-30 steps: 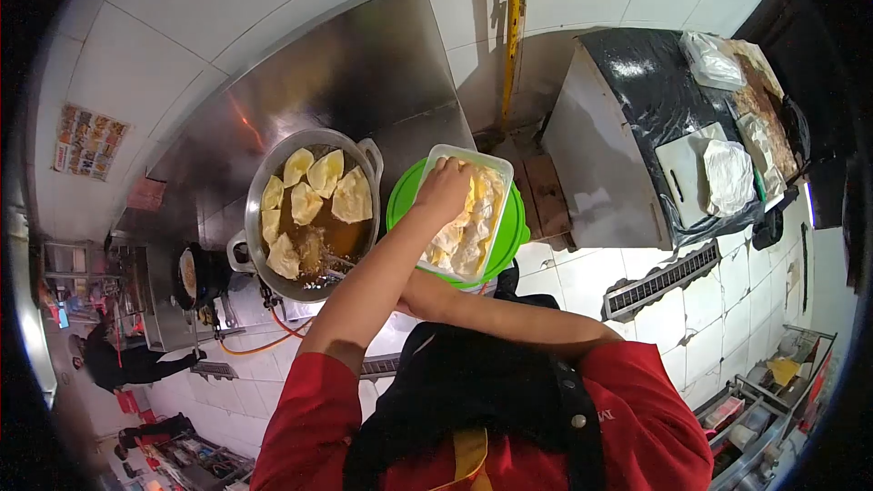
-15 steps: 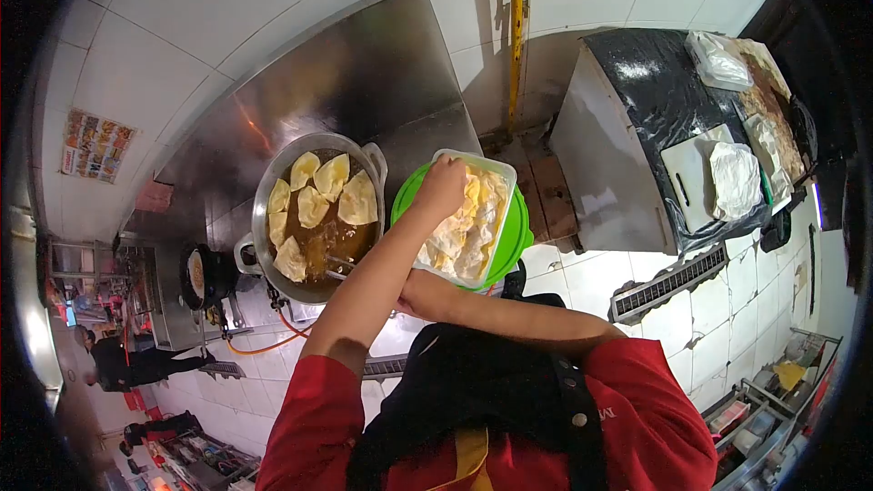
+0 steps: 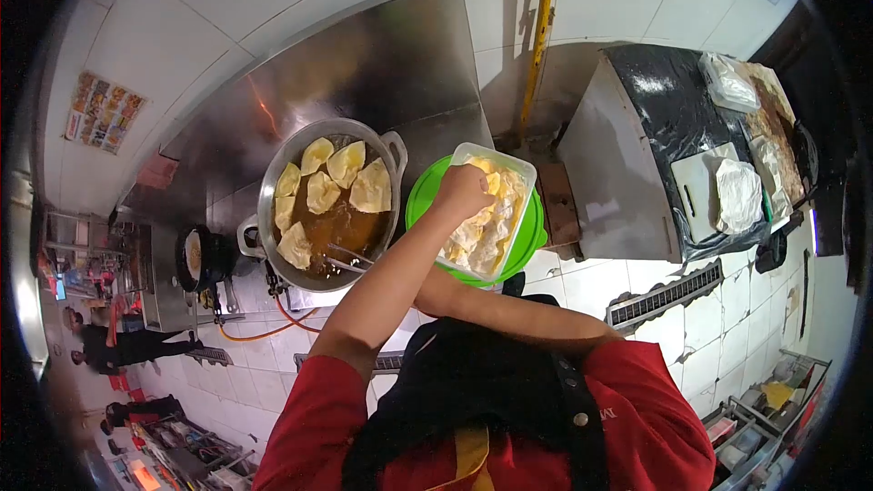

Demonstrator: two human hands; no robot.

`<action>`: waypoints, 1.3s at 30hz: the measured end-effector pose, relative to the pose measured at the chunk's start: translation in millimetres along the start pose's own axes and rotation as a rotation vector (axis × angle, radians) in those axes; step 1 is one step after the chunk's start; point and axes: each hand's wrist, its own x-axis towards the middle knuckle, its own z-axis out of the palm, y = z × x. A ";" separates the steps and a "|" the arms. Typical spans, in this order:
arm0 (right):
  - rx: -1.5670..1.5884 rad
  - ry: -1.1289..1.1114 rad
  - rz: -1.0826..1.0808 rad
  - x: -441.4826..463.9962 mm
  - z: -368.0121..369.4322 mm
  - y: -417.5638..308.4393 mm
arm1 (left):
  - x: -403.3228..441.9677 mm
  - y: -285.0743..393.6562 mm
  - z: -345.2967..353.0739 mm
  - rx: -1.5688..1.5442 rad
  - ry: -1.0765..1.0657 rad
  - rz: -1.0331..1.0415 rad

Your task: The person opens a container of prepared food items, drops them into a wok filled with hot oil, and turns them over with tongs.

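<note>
My left hand (image 3: 465, 191) reaches across my body into a white plastic tub (image 3: 523, 168). Its fingers are closed around a folded dough piece (image 3: 492, 184) among several pale yellow, floury ones. Beneath my left forearm, my right hand (image 3: 435, 295) is partly hidden. It grips metal tongs (image 3: 350, 257), whose thin arms dip into the brown oil. Inside the large metal pot (image 3: 397, 150), several dough pieces (image 3: 371, 187) float in the oil, mostly along the far and left sides. A round green lid (image 3: 530, 245) lies under the tub.
Left of the pot stands a dark pan (image 3: 215, 259). An orange hose (image 3: 259, 336) runs below. At right, a black-covered counter (image 3: 650, 105) bears a white cutting board (image 3: 688, 177) and plastic-wrapped bundles. A yellow pipe (image 3: 539, 41) climbs the tiled wall. People (image 3: 118, 348) stand far left.
My left hand has moved slightly down and right, deeper over the dough pieces in the tub. The tongs stay in the oil. The view has shifted a little.
</note>
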 end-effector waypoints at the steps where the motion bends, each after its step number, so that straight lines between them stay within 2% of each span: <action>1: -0.006 -0.003 -0.002 1.3 3.3 2.2 | -1.4 -1.0 1.8 -0.011 -0.008 -0.021; 2: -0.001 -0.009 -0.017 1.5 7.6 4.2 | -3.6 -1.2 5.5 -0.014 -0.004 -0.020; 4: -0.001 -0.014 -0.028 0.3 11.4 5.3 | -7.6 3.3 9.5 0.053 0.236 0.048; 5: -0.026 0.014 -0.057 -0.5 11.8 4.1 | -8.5 5.4 6.8 0.050 0.235 0.051; 7: -0.051 0.042 -0.083 -0.8 12.1 3.6 | -11.2 12.9 -2.1 0.002 0.307 0.230; 8: -0.060 0.065 -0.069 0.5 12.5 4.3 | -13.9 18.6 -8.6 0.001 0.306 0.228; 10: -0.058 0.072 -0.075 3.8 15.9 4.9 | -23.2 23.4 -26.2 -0.075 0.370 0.362; 12: 0.021 0.068 0.019 11.9 20.5 7.6 | -38.3 19.3 -43.7 -0.230 0.490 0.339; 14: -0.092 0.147 -0.138 14.5 29.1 21.4 | -66.8 10.1 -79.8 -0.147 0.523 0.259; 15: -0.081 0.126 -0.165 16.9 28.0 18.7 | -80.6 6.9 -95.1 -0.210 0.564 0.223; 17: -0.036 0.037 0.093 18.6 18.3 5.0 | -101.8 -12.9 -114.6 -0.262 0.648 0.146; 18: -0.035 0.026 0.085 20.3 20.2 5.5 | -108.3 -36.0 -117.8 -0.291 0.719 0.170; 19: -0.109 0.035 0.105 20.6 22.5 5.9 | -124.6 -46.0 -130.7 -0.228 0.701 0.067; 22: -0.181 0.049 0.082 21.0 22.7 3.9 | -159.9 -90.9 -153.2 0.011 0.826 0.099; 26: -0.173 0.095 0.089 22.9 22.4 -1.3 | -192.6 -137.9 -156.9 0.059 0.723 -0.109; 28: -0.195 0.111 0.097 22.7 22.9 -2.5 | -197.9 -161.5 -147.9 0.119 0.726 -0.076; 30: -0.244 0.181 0.102 22.2 22.9 -3.3 | -198.7 -178.0 -134.9 0.155 0.606 -0.220; 33: -0.187 0.160 0.180 19.2 19.0 -2.7 | -192.9 -212.2 -108.2 0.174 0.589 -0.188; 34: -0.187 0.168 0.186 18.0 18.5 -3.4 | -190.4 -205.0 -107.9 0.174 0.583 -0.180; 36: -0.251 0.236 0.138 14.5 15.2 -3.2 | -182.1 -168.9 -114.8 0.346 0.445 -0.324; 37: -0.254 0.238 0.139 11.0 11.9 -3.5 | -177.8 -133.2 -122.6 0.297 0.429 -0.316; 39: -0.256 0.210 0.160 8.8 7.1 -6.7 | -157.8 -85.4 -113.9 0.321 0.509 -0.110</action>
